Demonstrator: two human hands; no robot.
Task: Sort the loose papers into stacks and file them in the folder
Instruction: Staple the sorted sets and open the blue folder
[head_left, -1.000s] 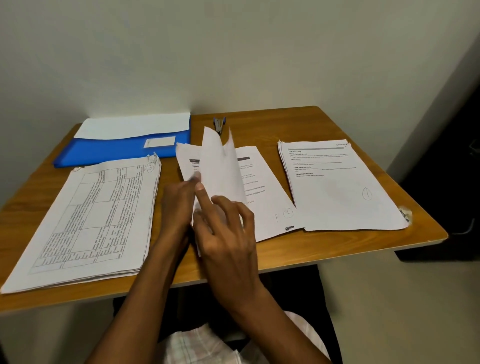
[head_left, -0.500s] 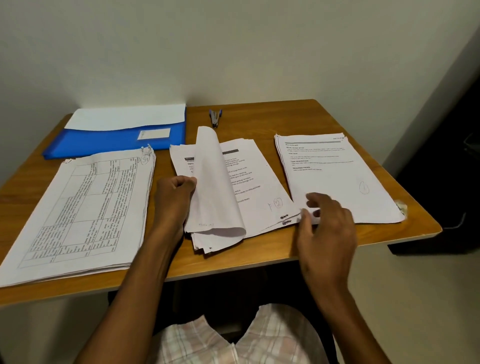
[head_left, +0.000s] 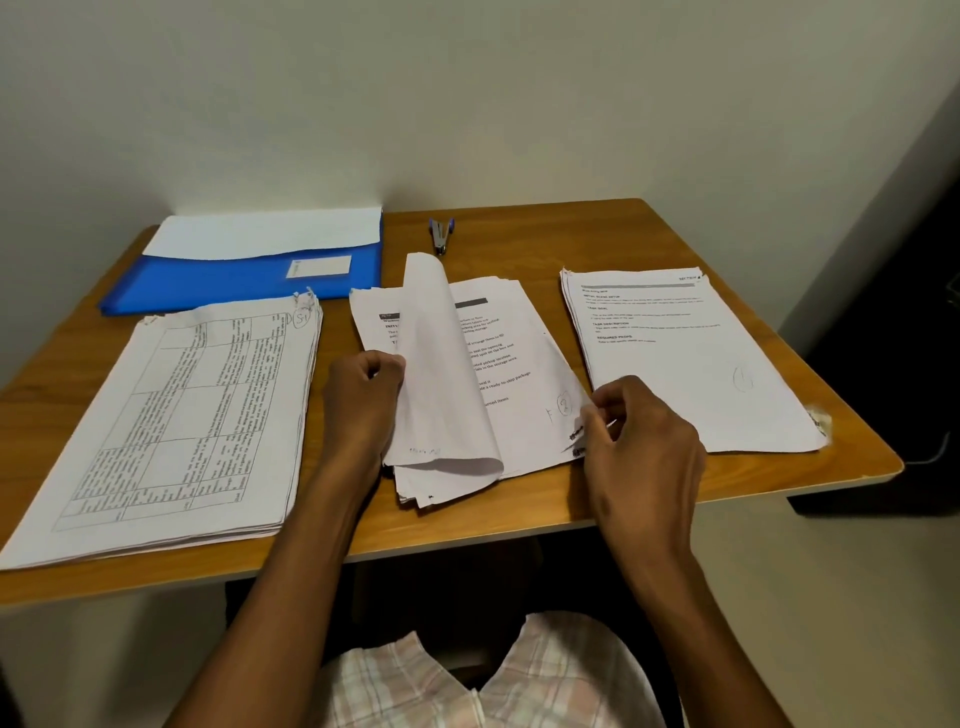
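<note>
while the left hand (head_left: 363, 410) curls round the folded-back sheets (head_left: 441, 374) of the middle stack (head_left: 519, 384) between both hands, the right hand (head_left: 639, 441) pinches its near corner, and should peel one page only, slowly, folder (head_left: 234, 283) beyond the left.

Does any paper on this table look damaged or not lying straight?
Yes. The right stack has a torn, ragged near right corner at the table edge. The middle stack lies fanned and uneven, with a sheet curled over and held back by the left hand.
</note>
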